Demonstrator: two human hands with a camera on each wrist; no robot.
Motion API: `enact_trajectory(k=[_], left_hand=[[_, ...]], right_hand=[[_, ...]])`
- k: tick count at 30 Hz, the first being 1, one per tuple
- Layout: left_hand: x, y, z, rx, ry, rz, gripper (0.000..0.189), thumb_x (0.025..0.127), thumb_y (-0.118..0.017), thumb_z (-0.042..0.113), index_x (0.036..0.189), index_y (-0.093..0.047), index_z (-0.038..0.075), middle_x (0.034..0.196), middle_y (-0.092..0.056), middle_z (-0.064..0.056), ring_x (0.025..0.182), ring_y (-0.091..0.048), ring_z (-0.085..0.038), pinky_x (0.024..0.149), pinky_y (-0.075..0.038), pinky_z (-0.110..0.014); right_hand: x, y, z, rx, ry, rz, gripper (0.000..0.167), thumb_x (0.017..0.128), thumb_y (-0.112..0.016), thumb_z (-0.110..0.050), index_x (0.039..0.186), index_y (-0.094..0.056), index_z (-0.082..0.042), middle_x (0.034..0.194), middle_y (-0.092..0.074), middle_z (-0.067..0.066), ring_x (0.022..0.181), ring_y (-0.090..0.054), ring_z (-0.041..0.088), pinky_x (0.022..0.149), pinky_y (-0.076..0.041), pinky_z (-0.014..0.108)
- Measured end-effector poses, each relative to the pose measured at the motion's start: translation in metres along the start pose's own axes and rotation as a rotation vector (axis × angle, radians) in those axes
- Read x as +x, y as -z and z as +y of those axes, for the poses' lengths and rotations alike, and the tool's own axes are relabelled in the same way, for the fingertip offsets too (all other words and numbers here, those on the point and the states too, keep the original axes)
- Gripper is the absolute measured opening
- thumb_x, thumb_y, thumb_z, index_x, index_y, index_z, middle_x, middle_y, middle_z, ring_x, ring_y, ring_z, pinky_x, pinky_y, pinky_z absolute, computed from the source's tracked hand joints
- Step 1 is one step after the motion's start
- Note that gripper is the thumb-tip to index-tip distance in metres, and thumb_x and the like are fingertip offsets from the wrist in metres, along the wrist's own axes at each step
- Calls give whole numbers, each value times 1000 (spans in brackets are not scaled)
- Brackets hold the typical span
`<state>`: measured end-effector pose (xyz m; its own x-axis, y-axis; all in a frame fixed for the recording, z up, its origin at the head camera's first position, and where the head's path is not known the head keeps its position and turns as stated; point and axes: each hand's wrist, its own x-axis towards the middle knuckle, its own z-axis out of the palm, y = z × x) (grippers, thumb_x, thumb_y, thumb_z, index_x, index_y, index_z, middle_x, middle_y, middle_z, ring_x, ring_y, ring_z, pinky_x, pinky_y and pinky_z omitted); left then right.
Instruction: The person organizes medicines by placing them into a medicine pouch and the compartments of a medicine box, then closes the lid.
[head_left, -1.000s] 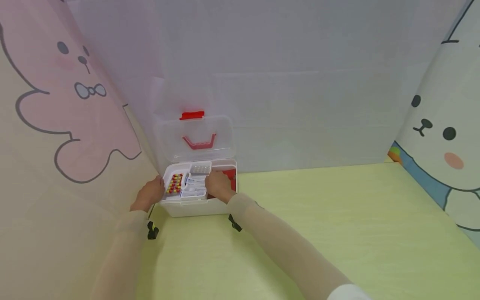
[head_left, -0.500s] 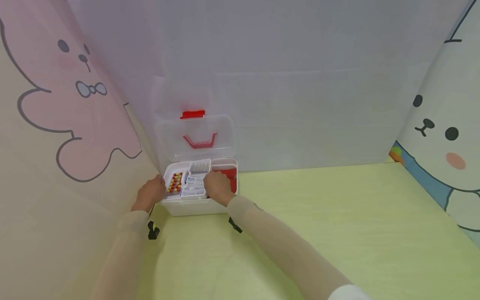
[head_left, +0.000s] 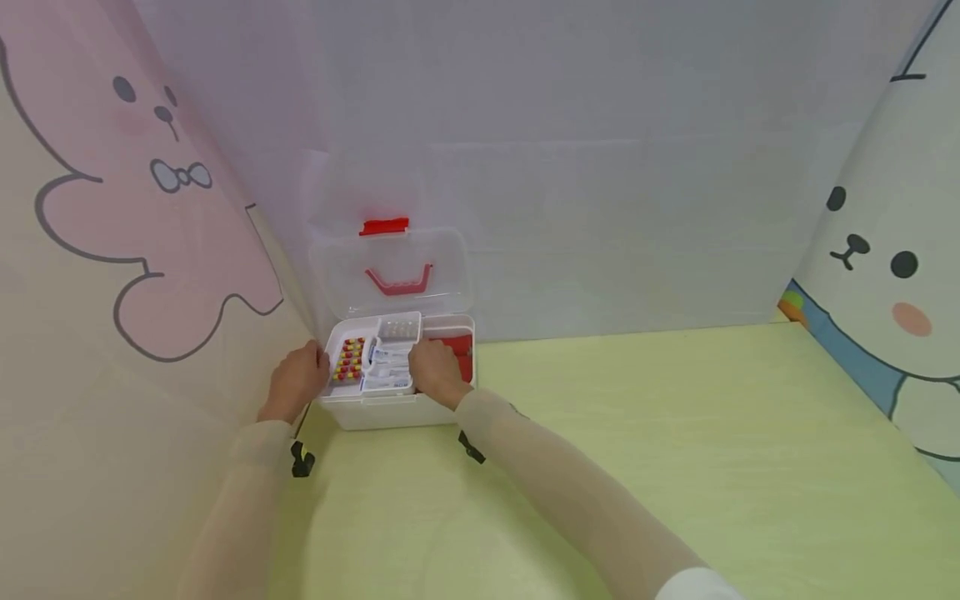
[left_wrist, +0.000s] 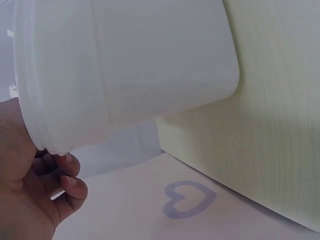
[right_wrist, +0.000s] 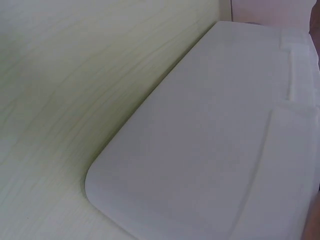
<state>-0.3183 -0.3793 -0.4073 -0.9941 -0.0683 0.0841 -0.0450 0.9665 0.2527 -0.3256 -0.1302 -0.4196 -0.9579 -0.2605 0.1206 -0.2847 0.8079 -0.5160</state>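
An open white medicine box (head_left: 397,412) stands at the back left, with a white tray (head_left: 356,327) in its top. The tray holds a blister pack of red and yellow capsules (head_left: 349,360), a clear blister pack (head_left: 400,330) and several small white packets (head_left: 390,368). My left hand (head_left: 296,383) grips the tray's left edge; in the left wrist view its fingers (left_wrist: 72,192) curl under the rim. My right hand (head_left: 437,372) pinches the tray's right edge, its fingertips hidden. Only the box wall (right_wrist: 200,125) fills most of the right wrist view.
The clear lid (head_left: 341,283) with red handle (head_left: 401,282) and red latch (head_left: 385,226) stands upright against the back wall. Red items (head_left: 464,358) lie in the box right of the tray. A pink cartoon sheet (head_left: 202,275) borders the left; the pale green table (head_left: 675,433) extends right.
The tray has risen slightly at its back and left, with both hands still at its edges. The box and lid have stayed in place.
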Motion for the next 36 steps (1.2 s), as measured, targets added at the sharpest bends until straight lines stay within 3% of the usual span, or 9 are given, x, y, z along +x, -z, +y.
enact_trajectory(k=[5,14,18,22,25,30,36], left_hand=[[-2,7,4,13,12,-30,32,103,-43,21,115,-49,-8,94,-60,-23,78,-57,-30,72,-54,-43],[-5,9,2,42,-45,16,28,102,-44,19,111,-51,-7,89,-62,-24,72,-57,-31,66,-52,-45],[-7,1,0,92,-54,18,28,103,-42,20,110,-48,-6,85,-61,-23,68,-58,-32,60,-50,-43],[-8,-2,1,85,-47,8,29,103,-42,19,118,-47,-6,91,-62,-24,71,-58,-31,64,-51,-44],[-8,0,2,79,-52,-3,31,103,-42,18,121,-47,-6,95,-62,-25,74,-59,-32,67,-52,-46],[-6,4,0,88,-54,-28,30,102,-39,19,112,-49,-7,86,-60,-23,69,-57,-31,59,-48,-43],[-6,6,-4,107,-75,-81,31,100,-38,19,107,-50,-8,84,-60,-21,70,-57,-30,60,-49,-46]], right_hand=[[2,-2,0,7,-3,7,29,103,-42,-20,91,-65,-7,81,-67,5,65,-57,16,57,-51,28],[3,-1,1,-9,15,4,29,103,-43,-21,89,-66,-8,82,-69,5,66,-57,17,57,-51,30],[2,-1,2,-84,34,-61,24,101,-48,-18,90,-67,-8,80,-68,4,65,-58,16,59,-53,28],[2,-2,3,-186,61,-100,24,100,-50,-16,84,-68,-8,79,-68,3,65,-58,15,62,-56,29],[3,-2,3,-154,47,-73,26,100,-48,-15,82,-66,-8,80,-68,4,66,-58,16,63,-56,31],[3,-1,2,-43,29,-31,29,102,-43,-21,86,-62,-8,81,-67,5,66,-59,19,58,-53,31],[5,-3,4,-65,24,-44,32,99,-44,-19,76,-63,-9,81,-68,5,67,-60,20,60,-56,35]])
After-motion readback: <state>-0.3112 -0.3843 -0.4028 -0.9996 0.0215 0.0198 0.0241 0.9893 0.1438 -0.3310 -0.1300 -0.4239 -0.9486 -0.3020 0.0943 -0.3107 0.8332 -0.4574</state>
